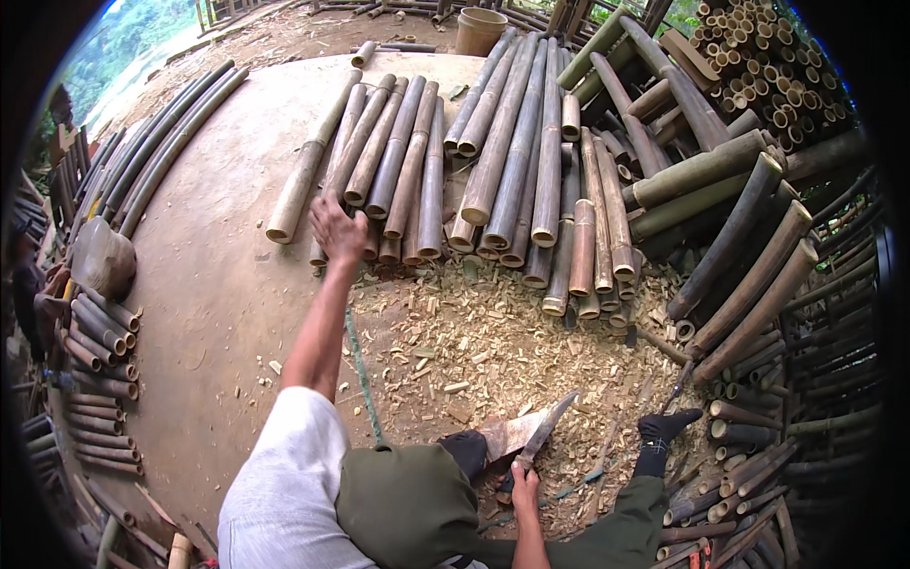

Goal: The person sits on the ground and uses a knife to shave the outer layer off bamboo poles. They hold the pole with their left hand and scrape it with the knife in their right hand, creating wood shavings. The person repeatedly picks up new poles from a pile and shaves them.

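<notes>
My left hand point(338, 230) is stretched out over the near ends of the bamboo poles. Its fingers are spread and appear to touch the ends of the dark poles, just right of a longer pale-brown bamboo pole point(311, 163). In my right hand point(525, 488), low in the picture, is a machete point(550, 429). The fingers are closed round its handle, and the curved blade points up and to the right. Beside the blade is a pale wood block point(510, 434). Behind my left hand, several cut bamboo poles point(515, 142) lie side by side, hollow ends toward me.
Wood chips point(483, 332) cover the ground ahead. Stacked bamboo point(773, 71) stands at the far right, with thick poles point(758, 294) leaning nearer. More bamboo bundles point(100, 417) line the left, where another person point(43, 294) is partly visible. A bucket point(481, 31) stands at the back.
</notes>
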`<action>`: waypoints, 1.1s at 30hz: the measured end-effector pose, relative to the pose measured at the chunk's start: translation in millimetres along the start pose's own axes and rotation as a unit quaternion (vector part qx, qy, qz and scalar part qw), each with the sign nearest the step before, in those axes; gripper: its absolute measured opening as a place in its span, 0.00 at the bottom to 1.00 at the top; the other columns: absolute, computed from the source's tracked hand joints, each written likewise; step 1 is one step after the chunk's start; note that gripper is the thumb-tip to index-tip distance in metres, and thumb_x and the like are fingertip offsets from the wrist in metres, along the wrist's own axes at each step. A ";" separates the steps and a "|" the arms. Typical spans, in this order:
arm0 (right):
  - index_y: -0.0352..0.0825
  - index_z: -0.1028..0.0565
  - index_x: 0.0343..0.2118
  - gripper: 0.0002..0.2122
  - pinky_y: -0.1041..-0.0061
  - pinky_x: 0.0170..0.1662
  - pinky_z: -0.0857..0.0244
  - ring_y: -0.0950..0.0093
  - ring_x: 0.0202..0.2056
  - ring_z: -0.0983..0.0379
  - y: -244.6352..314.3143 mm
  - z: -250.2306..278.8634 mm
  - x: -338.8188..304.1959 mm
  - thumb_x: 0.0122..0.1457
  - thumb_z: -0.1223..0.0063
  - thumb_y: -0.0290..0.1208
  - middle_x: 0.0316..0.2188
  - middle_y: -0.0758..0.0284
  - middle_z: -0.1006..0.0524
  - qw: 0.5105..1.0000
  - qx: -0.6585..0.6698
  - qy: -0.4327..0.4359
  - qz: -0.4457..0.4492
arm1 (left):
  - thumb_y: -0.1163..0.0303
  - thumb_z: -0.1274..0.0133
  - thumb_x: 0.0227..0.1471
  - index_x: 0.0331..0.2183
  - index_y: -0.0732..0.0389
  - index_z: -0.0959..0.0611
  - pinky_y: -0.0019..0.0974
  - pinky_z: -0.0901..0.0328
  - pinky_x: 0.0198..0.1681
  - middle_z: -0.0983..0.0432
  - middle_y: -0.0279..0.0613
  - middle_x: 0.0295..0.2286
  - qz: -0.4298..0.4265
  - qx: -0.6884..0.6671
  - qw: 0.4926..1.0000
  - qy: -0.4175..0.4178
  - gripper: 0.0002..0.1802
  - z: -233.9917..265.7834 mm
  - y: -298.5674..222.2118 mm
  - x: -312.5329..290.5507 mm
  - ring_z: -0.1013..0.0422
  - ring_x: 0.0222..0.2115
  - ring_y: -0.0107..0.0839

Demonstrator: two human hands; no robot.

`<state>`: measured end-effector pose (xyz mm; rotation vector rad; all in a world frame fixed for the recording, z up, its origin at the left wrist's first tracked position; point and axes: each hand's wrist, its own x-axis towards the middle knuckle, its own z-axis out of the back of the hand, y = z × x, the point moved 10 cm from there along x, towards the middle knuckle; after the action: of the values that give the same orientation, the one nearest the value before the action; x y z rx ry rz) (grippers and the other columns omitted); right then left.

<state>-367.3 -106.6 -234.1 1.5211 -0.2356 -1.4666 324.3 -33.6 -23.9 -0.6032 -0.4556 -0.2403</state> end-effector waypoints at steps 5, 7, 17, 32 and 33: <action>0.31 0.27 0.42 0.14 0.68 0.31 0.26 0.71 0.24 0.22 -3.6 2.9 5.0 0.69 0.46 0.40 0.25 0.63 0.21 1.000 0.006 -0.004 0.015 | 0.61 0.32 0.45 0.61 0.57 0.33 0.59 0.37 0.62 0.31 0.56 0.59 0.133 0.122 0.958 0.225 0.44 -52.5 39.8 58.2 0.37 0.63 0.53; 0.31 0.27 0.42 0.14 0.68 0.31 0.26 0.71 0.24 0.22 -4.8 3.7 4.9 0.69 0.47 0.39 0.25 0.63 0.21 1.000 0.002 -0.009 0.008 | 0.61 0.32 0.44 0.61 0.60 0.34 0.61 0.37 0.62 0.27 0.55 0.57 0.134 0.118 0.951 0.253 0.46 -62.7 50.8 59.9 0.33 0.61 0.56; 0.31 0.27 0.42 0.16 0.69 0.30 0.27 0.71 0.25 0.22 -3.8 -3.9 4.5 0.69 0.46 0.43 0.25 0.62 0.21 1.000 -0.002 0.006 0.008 | 0.58 0.37 0.54 0.40 0.58 0.19 0.47 0.20 0.34 0.20 0.39 0.30 0.218 -0.599 0.718 0.279 0.17 -86.3 5.4 47.1 0.21 0.28 0.34; 0.30 0.26 0.42 0.17 0.70 0.31 0.29 0.73 0.25 0.23 -8.9 -6.9 12.6 0.67 0.43 0.43 0.25 0.63 0.20 1.000 0.004 0.011 0.008 | 0.59 0.39 0.56 0.40 0.58 0.14 0.41 0.28 0.35 0.21 0.36 0.28 0.262 -0.535 0.732 0.331 0.15 -141.0 -15.6 -36.1 0.24 0.25 0.32; 0.30 0.26 0.42 0.17 0.70 0.31 0.29 0.73 0.25 0.23 -12.4 8.7 9.6 0.67 0.43 0.43 0.25 0.63 0.19 1.000 -0.007 -0.015 0.000 | 0.61 0.39 0.53 0.40 0.65 0.14 0.38 0.29 0.33 0.18 0.43 0.30 0.242 -0.442 0.774 0.384 0.18 -138.1 -49.3 -50.6 0.23 0.27 0.32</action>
<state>-377.9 -111.3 -247.7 1.4886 -0.2430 -1.4902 310.1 -150.6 -124.5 -1.4345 0.6809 -0.1735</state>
